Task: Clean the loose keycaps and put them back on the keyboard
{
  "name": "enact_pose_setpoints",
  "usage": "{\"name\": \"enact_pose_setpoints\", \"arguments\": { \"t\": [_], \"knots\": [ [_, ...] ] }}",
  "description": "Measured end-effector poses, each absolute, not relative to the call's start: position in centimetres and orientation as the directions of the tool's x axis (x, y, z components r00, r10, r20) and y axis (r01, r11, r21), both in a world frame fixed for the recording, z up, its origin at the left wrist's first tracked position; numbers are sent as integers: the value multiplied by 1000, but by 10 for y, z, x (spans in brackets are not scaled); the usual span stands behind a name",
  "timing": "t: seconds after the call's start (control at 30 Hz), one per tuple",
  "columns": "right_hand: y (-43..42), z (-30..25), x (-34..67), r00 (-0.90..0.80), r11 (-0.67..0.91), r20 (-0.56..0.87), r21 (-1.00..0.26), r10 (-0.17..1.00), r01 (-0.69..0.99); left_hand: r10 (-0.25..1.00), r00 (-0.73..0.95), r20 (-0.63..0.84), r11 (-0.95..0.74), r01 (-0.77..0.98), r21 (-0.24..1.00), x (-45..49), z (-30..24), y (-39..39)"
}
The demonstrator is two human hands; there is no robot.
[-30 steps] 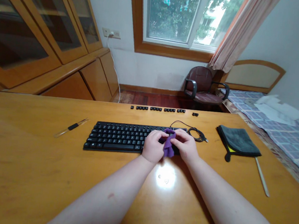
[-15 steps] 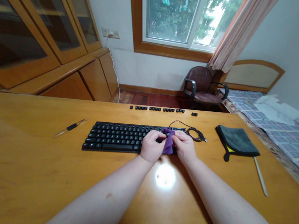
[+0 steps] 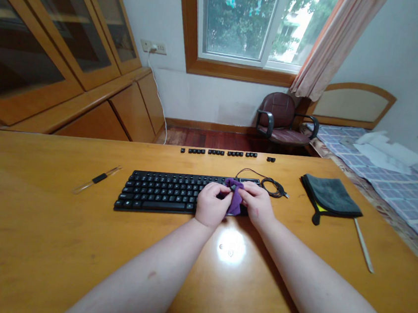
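Observation:
Above the right part of a black keyboard [image 3: 162, 191], both hands meet around a small purple cloth [image 3: 235, 205]. My left hand [image 3: 212, 204] is closed, its thumb and fingers pinching at the cloth's left side. On the other side, my right hand [image 3: 258, 205] pinches the cloth with its fingertips. Between the fingertips a small dark piece shows in the cloth's fold; it looks like a keycap, but most of it is covered. My hands and the cloth hide much of the keyboard's right section.
Along the desk's far edge lie several loose black keycaps [image 3: 216, 152] in small groups. A coiled cable [image 3: 273, 187] sits behind my right hand. To the right are a folded grey cloth [image 3: 334, 195] and a pale thin stick [image 3: 364, 246]. A keycap puller [image 3: 99, 178] lies left.
Both hands stay in nearly the same place over the keyboard, still pinching the purple cloth. The cloth's folds have shifted slightly, and the small dark piece shows a little more.

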State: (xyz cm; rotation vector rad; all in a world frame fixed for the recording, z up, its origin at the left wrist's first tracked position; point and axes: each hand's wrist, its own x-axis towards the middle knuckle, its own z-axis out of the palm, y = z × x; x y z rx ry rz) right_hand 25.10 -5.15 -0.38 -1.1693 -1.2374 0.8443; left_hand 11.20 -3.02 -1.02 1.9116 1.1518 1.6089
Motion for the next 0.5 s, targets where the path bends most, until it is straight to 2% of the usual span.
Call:
{"name": "enact_pose_setpoints", "arguments": {
  "t": [0.17, 0.37, 0.5],
  "knots": [
    [-52, -4, 249, 207, 165, 165, -986, 964, 16, 784, 11, 621, -582, 362, 728, 112, -10, -30],
    [-52, -1, 248, 169, 249, 268, -960, 949, 125, 772, 35, 634, -609, 324, 724, 111, -10, -30],
    [-52, -1, 251, 219, 236, 254, -966, 942, 104, 782, 23, 623, -592, 342, 730, 112, -8, -30]
  ]
}}
